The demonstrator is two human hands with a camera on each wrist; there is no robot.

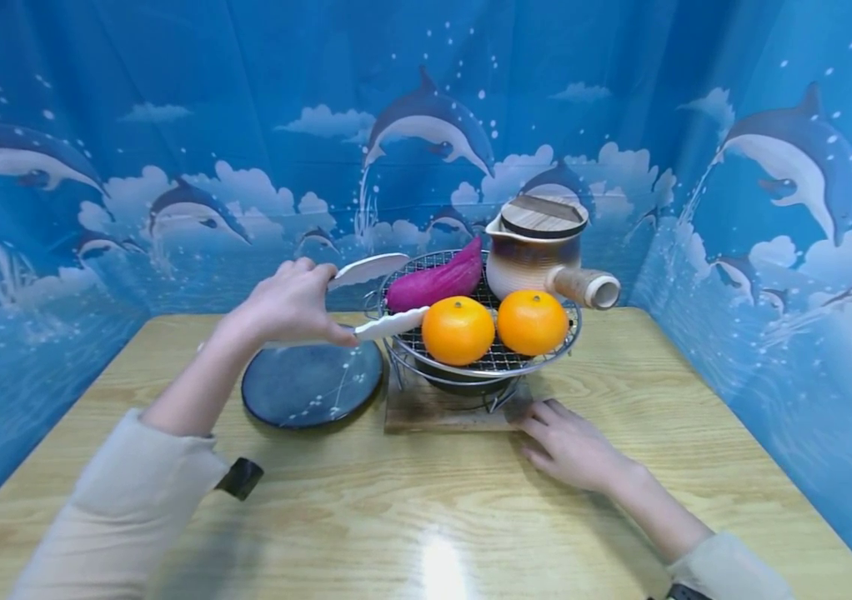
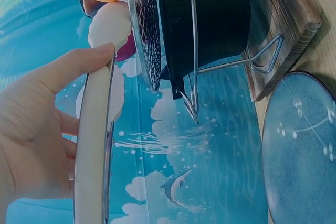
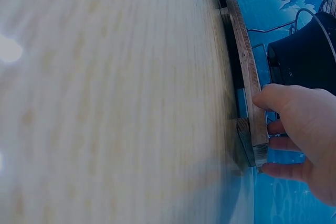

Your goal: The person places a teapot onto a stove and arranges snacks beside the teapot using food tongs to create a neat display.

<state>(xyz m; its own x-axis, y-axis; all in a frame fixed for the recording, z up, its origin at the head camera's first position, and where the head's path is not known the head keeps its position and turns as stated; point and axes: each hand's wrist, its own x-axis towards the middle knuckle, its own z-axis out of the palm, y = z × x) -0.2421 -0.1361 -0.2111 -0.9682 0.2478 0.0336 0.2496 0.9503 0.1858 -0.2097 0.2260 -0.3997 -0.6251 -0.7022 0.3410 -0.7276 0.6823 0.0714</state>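
My left hand [image 1: 287,304] holds a pair of tongs [image 2: 94,145] with white scalloped tips, its thumb on one arm. The tong arms stand apart, tips at the left rim of a round wire grill rack [image 1: 497,364]. Close to the tips lies a purple sweet potato [image 1: 437,282] on the mesh; whether they touch it I cannot tell. Two oranges [image 1: 458,331] sit at the rack's front. My right hand [image 1: 572,442] grips the front right corner of the wooden board [image 3: 252,77] under the stove, thumb against its edge.
A brown-and-cream teapot [image 1: 519,267] with a wooden lid and side handle stands at the rack's back right. Below the rack is a black stove pot [image 2: 210,24]. A dark blue plate [image 1: 313,387] lies left of the board. A dolphin-print curtain [image 1: 283,83] encloses the table.
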